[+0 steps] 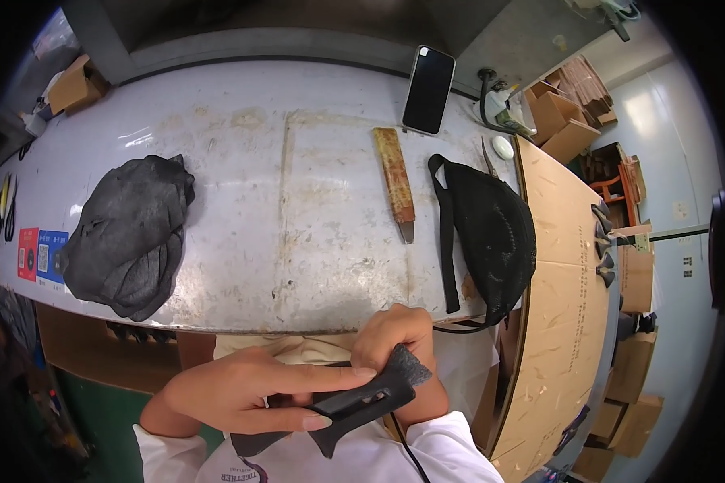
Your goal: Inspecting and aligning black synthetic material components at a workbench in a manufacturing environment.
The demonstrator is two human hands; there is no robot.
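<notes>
At the table's near edge, my left hand (pixel 274 394) grips a black leather-like piece (pixel 362 409) with a narrow slot and a flared, fuzzy grey end. Its fingers stretch along the piece, with the thumb on the near side; its exact kind I cannot make out. Just behind the flared end is my right hand (pixel 391 338), its fingers curled closed. Whatever that hand holds is hidden from view. Beyond the hands lies a flat tool (pixel 392 173) with a worn yellow-brown handle and a short metal blade tip pointing toward me.
A crumpled dark grey bundle (pixel 129 233) lies at left, beside red and blue printed cards (pixel 42 253). A black pouch with a strap (pixel 491 237) lies at right. Behind stands a phone (pixel 428 90). Cardboard (pixel 560 298) borders the right side, with black heeled shoes (pixel 602 241) beyond.
</notes>
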